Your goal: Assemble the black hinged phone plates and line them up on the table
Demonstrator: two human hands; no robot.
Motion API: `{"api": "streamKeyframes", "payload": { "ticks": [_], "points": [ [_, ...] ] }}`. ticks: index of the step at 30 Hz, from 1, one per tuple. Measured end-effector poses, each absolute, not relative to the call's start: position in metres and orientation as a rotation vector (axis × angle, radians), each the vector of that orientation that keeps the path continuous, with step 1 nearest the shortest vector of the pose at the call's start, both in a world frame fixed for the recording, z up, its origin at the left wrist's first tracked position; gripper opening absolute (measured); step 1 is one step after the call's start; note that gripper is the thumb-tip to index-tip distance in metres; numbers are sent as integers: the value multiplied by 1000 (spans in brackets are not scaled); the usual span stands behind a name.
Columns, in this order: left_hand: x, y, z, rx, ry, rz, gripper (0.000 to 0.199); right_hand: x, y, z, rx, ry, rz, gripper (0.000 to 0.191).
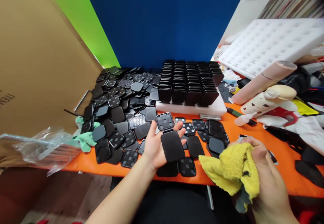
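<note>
My left hand (pixel 153 147) is palm up under an opened black compact case (pixel 173 146), supporting it with fingers spread behind it. The case's smooth square panel faces me, and its other half, with round wells, tilts up beyond the hinge. My right hand (pixel 268 173) grips a crumpled yellow cloth (pixel 235 166) with a dark grey patch hanging at its lower end. The cloth is apart from the case, to its right. Around my left hand lie more black compact cases (pixel 129 158), some open with dotted wells showing.
Many loose cases are heaped on the orange table (pixel 234 129) at left. Rows of upright cases stand in a white foam block (pixel 191 108). At right are a pink tumbler (pixel 264 81), a cream bottle (pixel 268 99) and a foam tray (pixel 275 45). A cardboard box (pixel 37 62) borders the left.
</note>
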State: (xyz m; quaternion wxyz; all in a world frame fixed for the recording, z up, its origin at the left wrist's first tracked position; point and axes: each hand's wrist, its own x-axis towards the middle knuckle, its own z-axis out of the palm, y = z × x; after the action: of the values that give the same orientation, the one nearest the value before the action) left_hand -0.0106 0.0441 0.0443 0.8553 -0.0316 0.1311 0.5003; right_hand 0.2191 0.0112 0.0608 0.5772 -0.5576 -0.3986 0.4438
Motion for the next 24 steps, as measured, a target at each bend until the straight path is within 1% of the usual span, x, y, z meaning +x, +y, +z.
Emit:
{"api": "streamKeyframes", "payload": {
  "ticks": [4, 7, 9, 11, 13, 16, 19, 21, 22, 24],
  "points": [
    [-11, 42, 45, -69, 296, 1062, 71, 218, 15, 51, -1340, -1012, 986, 21],
    [-6, 44, 45, -52, 321, 1079, 66, 197, 14, 52, -1310, -1256, 836, 21],
    [3, 45, 44, -41, 337, 1094, 65, 172, 11, 54, -1178, -1588, 643, 19],
    [16, 43, 40, -30, 325, 1078, 62, 147, 12, 51, -932, -1959, 369, 15],
    [32, 35, 33, -18, 285, 1021, 62, 133, 17, 43, -829, -2109, 81, 13],
    [59, 15, 21, -35, 286, 977, 68, 139, 35, 29, -941, -2002, -225, 15],
    [85, -1, 14, -70, 263, 903, 69, 159, 57, 22, -1096, -1854, -339, 15],
    [95, -3, 12, -60, 292, 847, 60, 171, 67, 25, -1188, -1777, -312, 21],
    [96, -2, 12, -50, 327, 828, 52, 176, 70, 30, -1226, -1719, -288, 24],
    [87, 3, 12, -40, 398, 791, 42, 187, 72, 42, -1273, -1522, -250, 25]
  ]
}}
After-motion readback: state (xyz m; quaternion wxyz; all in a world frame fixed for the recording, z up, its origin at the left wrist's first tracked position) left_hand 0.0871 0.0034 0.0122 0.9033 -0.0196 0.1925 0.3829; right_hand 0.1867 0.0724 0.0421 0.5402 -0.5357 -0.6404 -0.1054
